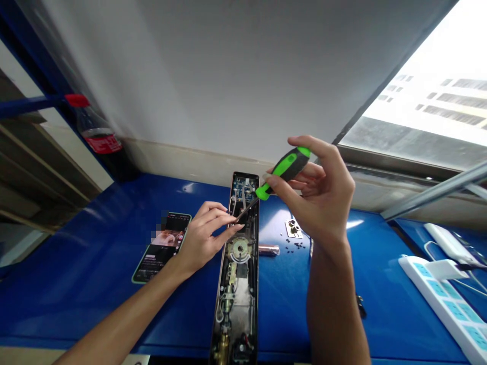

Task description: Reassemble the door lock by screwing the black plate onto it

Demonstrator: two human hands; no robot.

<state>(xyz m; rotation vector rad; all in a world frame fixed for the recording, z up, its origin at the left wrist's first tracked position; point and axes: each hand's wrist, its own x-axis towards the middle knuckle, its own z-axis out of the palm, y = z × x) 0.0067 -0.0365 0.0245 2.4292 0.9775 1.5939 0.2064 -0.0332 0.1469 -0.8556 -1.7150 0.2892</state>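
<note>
My right hand (319, 187) grips a green and black screwdriver (285, 170), its shaft slanting down to the left. At the tip of that shaft, the fingers of my left hand (207, 228) come together in a pinch; anything small between them is hidden. Both hands are over the upper half of a long, narrow electronic door lock body (241, 294) that lies opened on the blue table. Inside it show a circuit board (243, 188) at the far end, a round disc (239, 249), white wires and metal parts down its length.
Left of the lock lies a phone (163, 253) with its screen lit. To the right are a metal cylinder (268, 250), a small plate (293, 228) and several dark screws (294, 246). A cola bottle (101, 139) stands back left; a power strip (441, 299) lies far right.
</note>
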